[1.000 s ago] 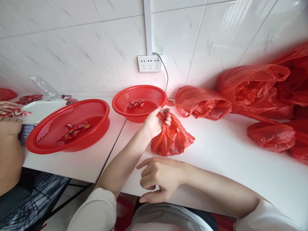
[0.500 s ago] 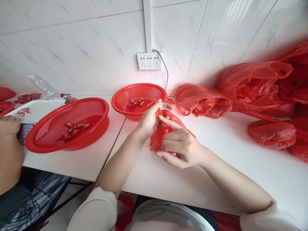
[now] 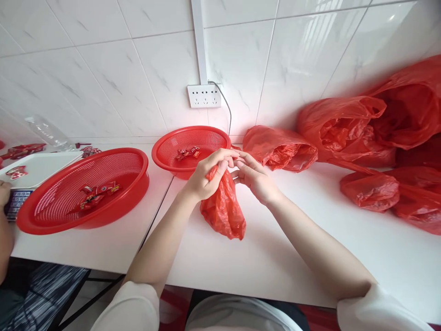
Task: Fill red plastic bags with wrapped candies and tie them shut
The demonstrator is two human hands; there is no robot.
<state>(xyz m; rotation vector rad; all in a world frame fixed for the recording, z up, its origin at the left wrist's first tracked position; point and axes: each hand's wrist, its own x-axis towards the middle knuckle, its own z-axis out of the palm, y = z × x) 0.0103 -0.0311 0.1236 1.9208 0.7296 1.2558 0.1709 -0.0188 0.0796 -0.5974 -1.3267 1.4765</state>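
Observation:
My left hand [image 3: 207, 174] is closed round the gathered top of a red plastic bag [image 3: 225, 209], thumb pressed against it. Below the hand the bag's crumpled body hangs down over the white table [image 3: 275, 248]. My right hand [image 3: 255, 178] is just right of the bag's top, fingers apart and pointing at the left hand's fingertips; nothing shows in it. Behind the left hand stands a round red basket [image 3: 165, 151] with several small wrapped pieces [image 3: 188, 153] inside.
A larger red basket [image 3: 138, 184] with wrapped pieces is on the left. Beyond it are a scale [image 3: 44, 168], a clear bottle [image 3: 48, 133] and another person's hand [image 3: 4, 193]. Red bags [image 3: 341, 128] line the right side. A socket strip [image 3: 204, 96] is on the wall.
The bag's body now hangs toward me beneath my left hand. My right hand has moved up and away from the bag, its fingers spreading. The view has shifted slightly right.

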